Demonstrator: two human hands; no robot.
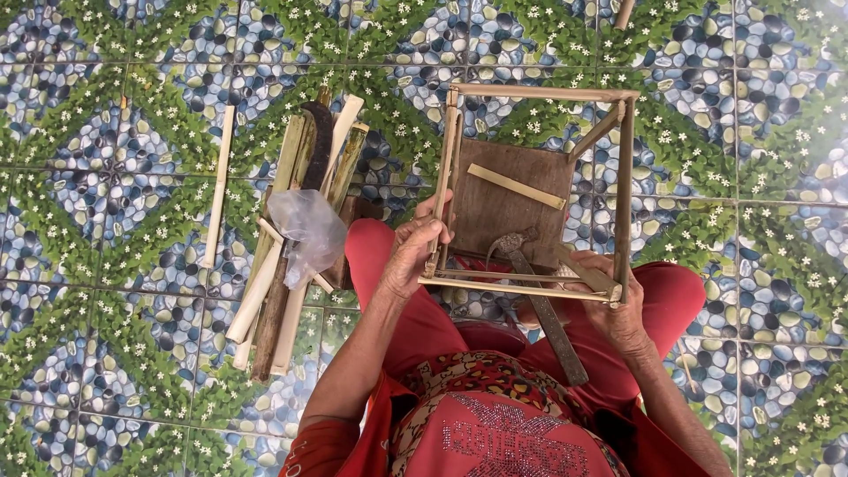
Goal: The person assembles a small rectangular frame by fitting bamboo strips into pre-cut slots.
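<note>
Both hands, left hand [413, 252]; right hand [618, 309], grip open square bamboo frame [623, 168].

Open box-shaped frame [537, 190] of thin pale bamboo sticks, seen from above in the upper centre-right of the frame. It was held upright over the lap, its near lower corners gripped on either side. One darker diagonal brace crossed its upper right corner.
</note>
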